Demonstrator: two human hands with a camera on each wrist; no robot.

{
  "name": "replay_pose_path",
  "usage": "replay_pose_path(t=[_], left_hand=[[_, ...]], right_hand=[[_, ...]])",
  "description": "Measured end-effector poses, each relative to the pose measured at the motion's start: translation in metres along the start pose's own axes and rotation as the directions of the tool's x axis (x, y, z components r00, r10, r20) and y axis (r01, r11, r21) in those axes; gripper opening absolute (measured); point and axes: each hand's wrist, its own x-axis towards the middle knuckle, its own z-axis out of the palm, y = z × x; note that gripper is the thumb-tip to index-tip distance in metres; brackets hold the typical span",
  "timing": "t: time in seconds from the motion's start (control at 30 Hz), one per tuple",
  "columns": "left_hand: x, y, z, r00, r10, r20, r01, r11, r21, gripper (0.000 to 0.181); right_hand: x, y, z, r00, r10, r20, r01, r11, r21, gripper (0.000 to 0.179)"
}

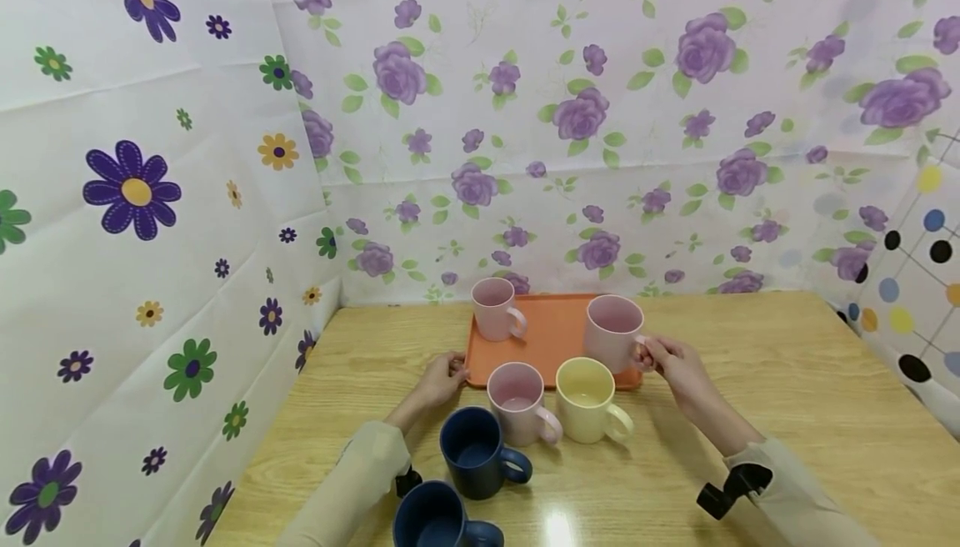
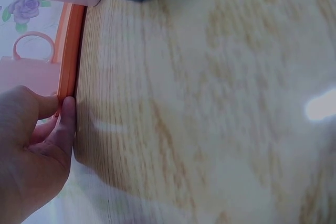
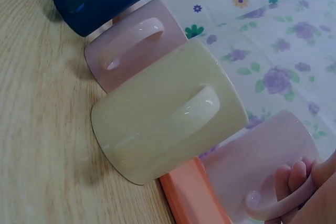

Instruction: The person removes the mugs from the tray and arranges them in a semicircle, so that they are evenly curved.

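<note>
My left hand point(image 1: 441, 378) pinches the front left corner of an orange tray point(image 1: 551, 326); in the left wrist view its thumb and a finger meet across the tray's rim point(image 2: 68, 61). With curled fingers, my right hand point(image 1: 678, 368) holds a pink mug point(image 1: 613, 334) by its handle point(image 3: 286, 203), upright over the tray's right end. Another pink mug point(image 1: 493, 311) stands at the tray's back left, handle to the right. Just before the tray's front edge are a third pink mug point(image 1: 517, 401) and a yellow mug point(image 1: 585, 401), side by side.
Two dark blue mugs, one point(image 1: 476, 455) behind the other point(image 1: 435, 518), stand nearer me on the wooden table point(image 1: 750, 363), beside my left forearm. A flowered cloth point(image 1: 525, 130) hangs behind the table, and another patterned cloth point(image 1: 150, 280) lines the left side.
</note>
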Motion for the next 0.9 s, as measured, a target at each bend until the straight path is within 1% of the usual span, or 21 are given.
replay_pose_path(t=[0.03,0.13,0.33,0.57,0.8,0.9], left_hand=[[0.0,0.0,0.0,1.0,-0.009,-0.001,0.009,1.0,-0.006,0.034],[0.0,0.0,0.0,1.0,-0.009,0.0,0.009,1.0,0.002,0.034],[-0.001,0.001,0.001,1.0,-0.01,-0.003,0.01,1.0,-0.009,0.033],[0.0,0.001,0.002,1.0,-0.006,-0.023,0.006,1.0,0.002,0.034],[0.0,0.0,0.002,1.0,-0.003,-0.018,0.003,1.0,0.03,0.034],[0.0,0.0,0.001,1.0,0.0,-0.014,0.001,0.999,0.038,0.034]], right_hand=[[-0.002,0.0,-0.001,1.0,0.001,0.002,-0.001,1.0,0.004,0.028],[-0.008,-0.001,-0.005,1.0,0.006,0.005,-0.006,1.0,0.005,0.028],[-0.02,-0.001,-0.013,1.0,0.02,0.011,-0.02,0.999,-0.033,0.028],[-0.033,0.002,-0.021,1.0,-0.009,0.006,0.01,0.998,-0.057,0.031],[-0.048,0.006,-0.031,1.0,0.001,0.002,0.0,0.999,-0.053,0.031],[-0.052,0.009,-0.034,1.0,-0.022,-0.005,0.022,0.999,-0.041,0.031]])
